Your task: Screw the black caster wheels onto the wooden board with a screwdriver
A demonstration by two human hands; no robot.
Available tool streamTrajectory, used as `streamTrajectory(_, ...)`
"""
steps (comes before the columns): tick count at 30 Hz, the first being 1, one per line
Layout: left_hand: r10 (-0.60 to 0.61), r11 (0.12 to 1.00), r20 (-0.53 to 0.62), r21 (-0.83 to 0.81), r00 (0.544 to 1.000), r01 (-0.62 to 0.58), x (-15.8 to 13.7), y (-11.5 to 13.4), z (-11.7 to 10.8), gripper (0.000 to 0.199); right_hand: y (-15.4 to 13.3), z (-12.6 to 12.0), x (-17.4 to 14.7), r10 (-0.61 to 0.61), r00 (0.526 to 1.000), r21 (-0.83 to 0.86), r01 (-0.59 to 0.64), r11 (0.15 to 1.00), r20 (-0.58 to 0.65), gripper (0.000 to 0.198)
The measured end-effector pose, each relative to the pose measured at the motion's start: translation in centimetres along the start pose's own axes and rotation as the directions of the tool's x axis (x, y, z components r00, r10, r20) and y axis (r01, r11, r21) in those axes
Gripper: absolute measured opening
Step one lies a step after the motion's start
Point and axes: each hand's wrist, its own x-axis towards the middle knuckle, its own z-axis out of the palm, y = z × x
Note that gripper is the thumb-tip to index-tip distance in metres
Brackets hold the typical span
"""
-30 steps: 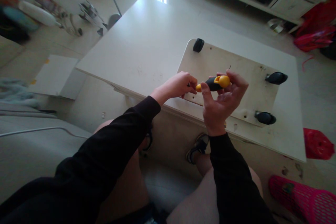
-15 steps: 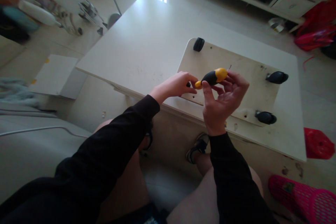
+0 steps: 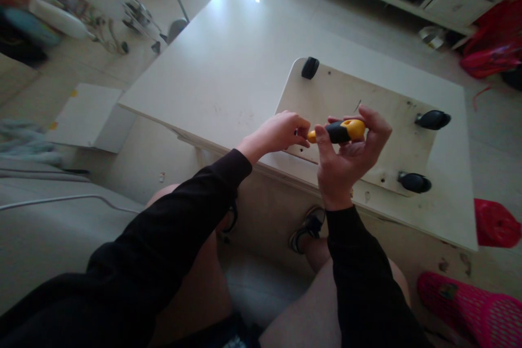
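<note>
A yellow-and-black screwdriver [image 3: 339,132] lies nearly level in my right hand [image 3: 353,157], its handle held between thumb and fingers. My left hand [image 3: 281,131] is closed in a pinch at the screwdriver's front end; what sits between those fingers is hidden. Beneath both hands lies a pale board [image 3: 367,92] on the white table. Black casters stand at its corners: one at the far left [image 3: 310,68], another at the far right [image 3: 434,119], a third at the near right [image 3: 415,182]. Small dark holes show in the board.
The white tabletop [image 3: 212,65] reaches to the left of the board. A white box [image 3: 87,117] is on the floor at left. A red object [image 3: 495,223] and a pink mesh item [image 3: 468,302] lie at right. A white cabinet [image 3: 457,5] stands behind.
The screwdriver's handle has swung slightly right and down, now more level. My right hand's fingers have shifted around it. My left fingers have curled in further, covering the dark thing seen between them earlier.
</note>
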Motion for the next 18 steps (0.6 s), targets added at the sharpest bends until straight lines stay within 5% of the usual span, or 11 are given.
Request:
streamTrajectory(10, 0.045, 0.999, 0.054, -0.009, 0.998, -0.044, 0.14, -0.57, -0.8, 0.013, -0.68, -0.34, 0.07, 0.072, 0.997, -0.044, -0.074, 0.996, -0.04, 0.062)
streamTrajectory(18, 0.037, 0.999, 0.005, 0.036, 0.999, -0.038, 0.09, -0.61, -0.5, 0.006, -0.43, -0.1, 0.49, 0.008, 0.994, 0.004, -0.008, 1.0, -0.109, 0.046)
